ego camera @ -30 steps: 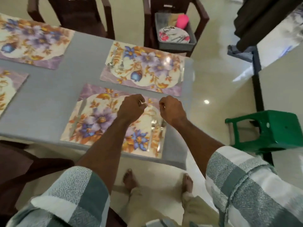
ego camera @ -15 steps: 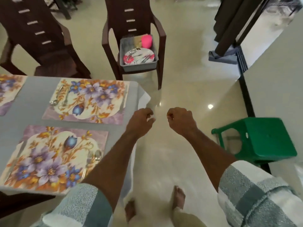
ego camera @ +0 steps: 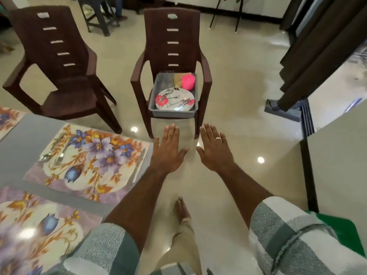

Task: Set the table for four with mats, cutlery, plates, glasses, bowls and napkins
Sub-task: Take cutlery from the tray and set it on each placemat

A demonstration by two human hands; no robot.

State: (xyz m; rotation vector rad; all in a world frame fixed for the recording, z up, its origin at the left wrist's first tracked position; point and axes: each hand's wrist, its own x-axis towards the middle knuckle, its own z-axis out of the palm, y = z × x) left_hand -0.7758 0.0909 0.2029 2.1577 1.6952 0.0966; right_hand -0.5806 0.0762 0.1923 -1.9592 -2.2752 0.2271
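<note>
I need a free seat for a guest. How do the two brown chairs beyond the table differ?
The right chair carries a grey bin on its seat, holding a flowered plate, cutlery and a pink bowl; the left chair has a bare seat. The left chair is turned at an angle; the right chair faces the camera squarely. Both are dark brown, with armrests and slotted backs.

Three floral placemats [ego camera: 87, 161] lie on the grey table [ego camera: 17, 139]; two brown plastic chairs [ego camera: 57, 62] stand beyond; one grey plastic tub [ego camera: 170, 114] holds one pink bowl [ego camera: 188, 81].
</note>
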